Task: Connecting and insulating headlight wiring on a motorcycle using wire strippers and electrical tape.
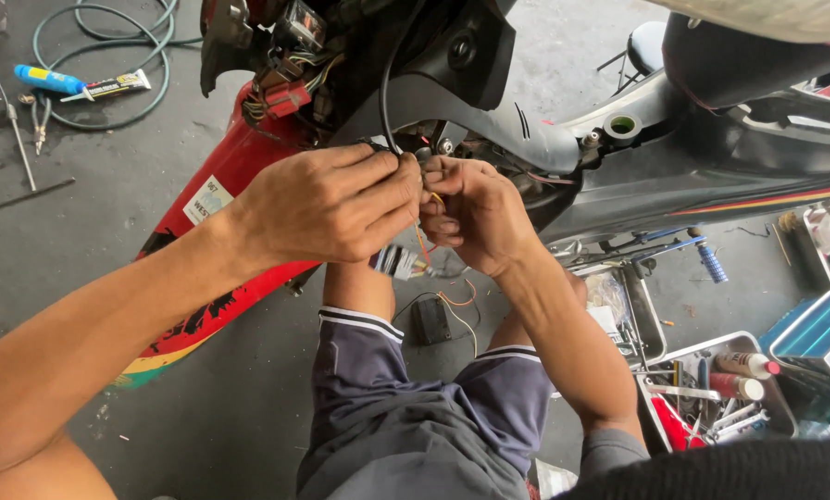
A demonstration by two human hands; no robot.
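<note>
Hands meet at the middle of the view, working on thin wiring beneath the stripped front of a red motorcycle (239, 157) parked on a concrete floor (109, 241). The left hand (327, 206) comes in from the lower left, its fingers (398, 190) curled closed and pinching a bundle of thin wires (430, 199) where a black cable (384, 93) drops down from the open frame above. The right hand (475, 222) faces it from the right, fingers bent closed on the same bundle, so both hands touch at the fingertips. The wires run roughly up and down, from the frame above the knuckles to a small black-and-silver connector (396, 262) hanging just below the left hand, with orange strands trailing lower. Both hands are equally close to the bundle. Below, the person's knees in dark shorts (405, 417) show they are crouching. At lower right, an open metal tray (757, 347) holds tubes, pliers and other small tools, beside a blue box (817, 324) whose contents are unclear. At upper left, well apart, a blue-capped tube (81, 85) lies inside a coiled green hose (109, 56), near a long T-handle wrench (21, 153).
</note>
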